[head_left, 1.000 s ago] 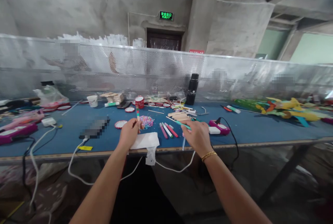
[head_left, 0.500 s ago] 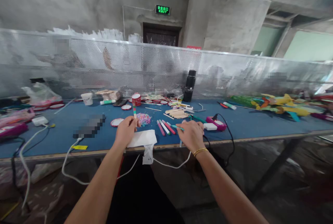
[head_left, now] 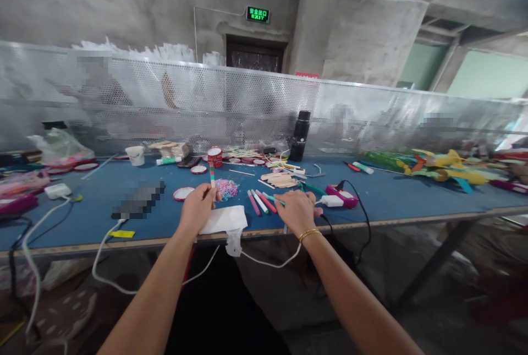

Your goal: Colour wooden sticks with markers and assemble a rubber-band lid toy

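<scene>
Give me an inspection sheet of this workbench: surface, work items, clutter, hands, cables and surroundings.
Surface: blue tabletop, crowded toward the back.
Job's things: color-banded stick upright; teal pen beside the red pen; white tissue partly hanging over the front edge.
Clutter: wooden sticks, black bottle, paper cup.
Hands: left hand holds the stick; right hand has the teal pen at its fingertips, grip unclear.
Cables: white cable drops below the front edge; black cable loops from the purple box.
Surroundings: perforated screen behind; lit exit sign.
</scene>
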A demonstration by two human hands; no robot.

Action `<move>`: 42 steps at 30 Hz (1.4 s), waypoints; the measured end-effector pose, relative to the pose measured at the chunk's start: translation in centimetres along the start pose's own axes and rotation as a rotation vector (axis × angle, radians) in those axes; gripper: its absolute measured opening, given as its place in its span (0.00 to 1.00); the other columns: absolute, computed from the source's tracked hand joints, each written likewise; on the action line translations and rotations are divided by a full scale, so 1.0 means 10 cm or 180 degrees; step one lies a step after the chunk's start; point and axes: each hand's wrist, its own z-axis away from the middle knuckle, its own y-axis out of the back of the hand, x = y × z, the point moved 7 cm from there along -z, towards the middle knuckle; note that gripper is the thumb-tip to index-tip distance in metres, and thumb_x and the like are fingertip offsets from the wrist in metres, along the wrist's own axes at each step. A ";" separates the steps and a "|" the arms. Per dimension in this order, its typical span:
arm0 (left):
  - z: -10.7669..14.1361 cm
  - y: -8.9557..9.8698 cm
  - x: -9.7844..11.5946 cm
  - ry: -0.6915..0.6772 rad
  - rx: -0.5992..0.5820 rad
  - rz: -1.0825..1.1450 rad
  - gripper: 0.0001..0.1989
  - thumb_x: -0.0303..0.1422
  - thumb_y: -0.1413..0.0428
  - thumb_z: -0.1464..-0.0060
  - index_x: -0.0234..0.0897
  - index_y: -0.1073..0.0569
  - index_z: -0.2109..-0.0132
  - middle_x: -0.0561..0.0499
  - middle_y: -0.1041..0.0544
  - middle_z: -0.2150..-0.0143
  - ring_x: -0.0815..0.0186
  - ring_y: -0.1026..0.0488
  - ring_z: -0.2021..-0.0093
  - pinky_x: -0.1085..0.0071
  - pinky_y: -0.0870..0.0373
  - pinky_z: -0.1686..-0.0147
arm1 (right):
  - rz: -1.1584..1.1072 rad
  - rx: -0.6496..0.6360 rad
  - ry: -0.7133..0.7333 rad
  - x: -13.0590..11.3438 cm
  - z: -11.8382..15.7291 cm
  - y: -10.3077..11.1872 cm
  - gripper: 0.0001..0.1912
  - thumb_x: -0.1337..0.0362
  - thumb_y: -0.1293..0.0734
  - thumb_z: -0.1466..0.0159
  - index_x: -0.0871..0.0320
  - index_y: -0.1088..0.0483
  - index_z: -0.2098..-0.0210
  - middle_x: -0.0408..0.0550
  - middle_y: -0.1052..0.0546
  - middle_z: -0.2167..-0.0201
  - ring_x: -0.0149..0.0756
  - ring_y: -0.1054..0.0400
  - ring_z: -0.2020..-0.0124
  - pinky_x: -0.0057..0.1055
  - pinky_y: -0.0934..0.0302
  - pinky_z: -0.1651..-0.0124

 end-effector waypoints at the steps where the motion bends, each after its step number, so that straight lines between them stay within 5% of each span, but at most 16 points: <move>1: 0.00 0.00 0.00 0.0003 0.0008 0.0010 0.16 0.44 0.45 0.32 0.38 0.25 0.63 0.53 0.21 0.68 0.66 0.29 0.72 0.67 0.31 0.65 | 0.0015 -0.0037 -0.0011 -0.01 -0.02 -0.01 0.16 0.60 0.34 0.30 0.48 0.16 0.49 0.49 0.14 0.51 0.46 0.27 0.47 0.39 0.46 0.44; 10: 0.00 -0.01 -0.04 0.0020 0.0003 0.0030 0.14 0.43 0.48 0.37 0.42 0.25 0.67 0.52 0.19 0.68 0.63 0.28 0.72 0.68 0.33 0.66 | 0.0226 -0.0242 -0.0105 -0.10 -0.18 -0.07 0.14 0.59 0.33 0.32 0.48 0.15 0.54 0.51 0.13 0.56 0.51 0.28 0.45 0.51 0.54 0.38; 16: 0.01 0.01 0.03 0.0011 0.0007 -0.0036 0.14 0.44 0.49 0.38 0.43 0.25 0.67 0.53 0.19 0.69 0.63 0.28 0.72 0.68 0.33 0.66 | 0.0259 -0.0314 -0.0040 -0.23 -0.29 -0.07 0.15 0.52 0.33 0.31 0.48 0.14 0.60 0.50 0.13 0.57 0.49 0.26 0.47 0.50 0.53 0.37; 21: -0.01 0.03 0.06 0.0000 0.0011 -0.0079 0.14 0.44 0.48 0.40 0.43 0.26 0.69 0.52 0.20 0.70 0.62 0.29 0.72 0.67 0.34 0.67 | 0.0398 -0.0111 -0.0265 0.08 -0.35 0.32 0.19 0.53 0.39 0.28 0.45 0.17 0.49 0.51 0.14 0.50 0.49 0.26 0.45 0.48 0.49 0.41; 26: -0.04 0.03 0.05 0.0011 0.0026 -0.0079 0.13 0.43 0.48 0.41 0.43 0.26 0.68 0.52 0.20 0.71 0.61 0.29 0.71 0.67 0.35 0.68 | 0.0725 -0.0188 -0.0349 0.47 -0.17 0.63 0.18 0.55 0.36 0.31 0.49 0.17 0.50 0.54 0.15 0.49 0.53 0.27 0.45 0.47 0.48 0.43; 37: -0.06 0.04 -0.01 -0.0048 0.0004 -0.0113 0.14 0.46 0.48 0.40 0.43 0.24 0.66 0.51 0.19 0.69 0.61 0.28 0.71 0.68 0.34 0.69 | 0.0849 -0.0673 -0.0113 0.47 0.05 0.29 0.16 0.62 0.33 0.38 0.56 0.18 0.54 0.59 0.16 0.53 0.52 0.26 0.49 0.46 0.48 0.46; 42: -0.06 0.05 -0.01 -0.0034 0.0031 -0.0132 0.14 0.45 0.48 0.40 0.43 0.24 0.66 0.52 0.20 0.71 0.61 0.28 0.71 0.67 0.35 0.68 | 0.0331 -0.0432 -0.0177 0.51 0.02 0.24 0.15 0.67 0.34 0.40 0.60 0.19 0.56 0.63 0.17 0.52 0.55 0.31 0.44 0.49 0.52 0.41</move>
